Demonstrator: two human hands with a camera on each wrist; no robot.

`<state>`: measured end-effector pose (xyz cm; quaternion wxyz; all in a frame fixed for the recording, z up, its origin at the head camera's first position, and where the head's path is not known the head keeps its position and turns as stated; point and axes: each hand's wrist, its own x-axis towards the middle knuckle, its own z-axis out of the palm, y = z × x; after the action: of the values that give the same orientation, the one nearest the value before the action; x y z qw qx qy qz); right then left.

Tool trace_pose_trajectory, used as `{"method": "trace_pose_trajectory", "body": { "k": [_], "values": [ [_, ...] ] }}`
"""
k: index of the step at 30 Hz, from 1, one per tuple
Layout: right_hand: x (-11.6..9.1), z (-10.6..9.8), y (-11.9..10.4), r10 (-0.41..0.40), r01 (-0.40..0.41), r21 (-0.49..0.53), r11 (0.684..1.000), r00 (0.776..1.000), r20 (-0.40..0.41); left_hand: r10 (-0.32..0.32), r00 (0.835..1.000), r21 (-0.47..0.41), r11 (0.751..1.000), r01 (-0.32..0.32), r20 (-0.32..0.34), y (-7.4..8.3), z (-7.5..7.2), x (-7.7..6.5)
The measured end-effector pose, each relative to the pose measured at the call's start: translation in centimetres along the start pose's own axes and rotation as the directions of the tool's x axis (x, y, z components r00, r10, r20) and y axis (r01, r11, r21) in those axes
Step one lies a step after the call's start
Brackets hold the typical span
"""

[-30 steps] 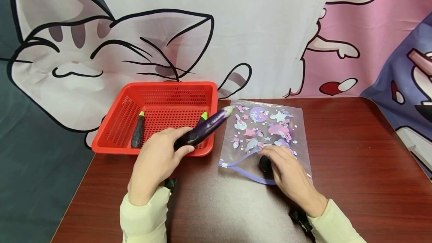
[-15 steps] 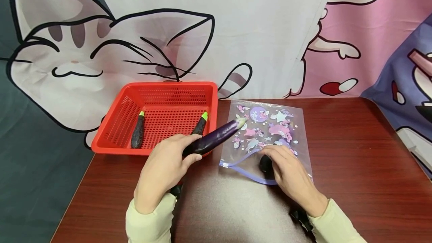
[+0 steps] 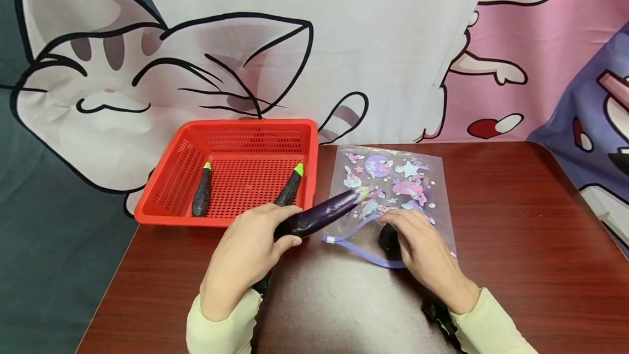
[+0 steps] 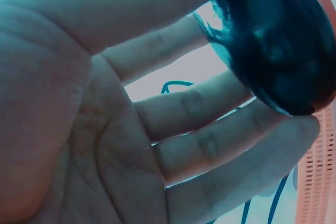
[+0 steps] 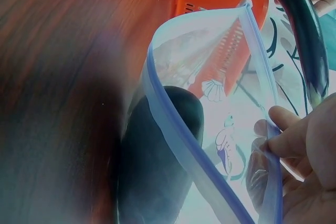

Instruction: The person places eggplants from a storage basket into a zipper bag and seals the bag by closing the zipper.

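Note:
My left hand (image 3: 248,255) grips a glossy purple eggplant (image 3: 328,214) by its dark end. Its pale stem end points right and overlaps the clear printed zip bag (image 3: 433,179) in the head view. My right hand (image 3: 427,253) pinches one side of the bag's purple zip edge (image 5: 265,82), as the right wrist view shows. The mouth gapes toward me, with the white slider (image 3: 331,240) at its left corner. A dark, rounded, long thing (image 5: 157,156) shows behind the near lip, its far part hidden under my right hand in the head view.
A red perforated basket (image 3: 184,222) stands at the back left. Inside lie two dark zucchini-like vegetables with bright green ends, one at the left (image 3: 202,193) and one at the right (image 3: 293,182). A cartoon-printed cloth (image 3: 393,42) hangs behind the brown table (image 3: 516,223).
My left hand has carried the eggplant right and slightly toward me, from over the basket's edge to over the bag. The right hand keeps its hold on the bag.

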<state>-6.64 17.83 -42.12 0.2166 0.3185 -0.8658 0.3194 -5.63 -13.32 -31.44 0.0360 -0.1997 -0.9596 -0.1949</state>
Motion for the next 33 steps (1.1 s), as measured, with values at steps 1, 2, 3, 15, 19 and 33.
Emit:
{"method": "trace_pose_trajectory", "body": {
  "k": [1, 2, 3, 15, 19, 33],
  "values": [
    [0.0, 0.0, 0.0, 0.001, -0.001, 0.001, 1.0, 1.0, -0.001, 0.007, 1.0, 0.0, 1.0, -0.007, 0.001, 0.1, 0.1, 0.0],
    [0.0, 0.0, 0.0, 0.001, -0.001, 0.002, 1.0, 1.0, -0.002, 0.014, 1.0, -0.001, 1.0, -0.014, 0.004, 0.1, 0.1, 0.1],
    [0.0, -0.1, 0.1, 0.001, -0.001, 0.002, 1.0, 1.0, -0.003, 0.019, 1.0, -0.002, 1.0, -0.019, 0.007, 0.2, 0.2, 0.1],
    [0.1, -0.1, 0.0, -0.026, 0.026, -0.005, 1.0, 0.999, -0.045, 0.046, 0.995, 0.005, 0.999, -0.046, 0.092, 0.8, 0.5, -0.5],
    [0.1, -0.2, 0.0, -0.026, 0.025, -0.012, 1.0, 0.998, -0.053, 0.052, 0.993, 0.011, 0.999, -0.053, 0.106, 0.9, 0.6, -0.6],
    [0.0, -0.2, -0.1, 0.001, -0.001, -0.001, 1.0, 0.999, -0.038, 0.075, 0.976, 0.042, 0.995, -0.086, 0.206, 1.6, 1.7, -0.2]
  ]
}}
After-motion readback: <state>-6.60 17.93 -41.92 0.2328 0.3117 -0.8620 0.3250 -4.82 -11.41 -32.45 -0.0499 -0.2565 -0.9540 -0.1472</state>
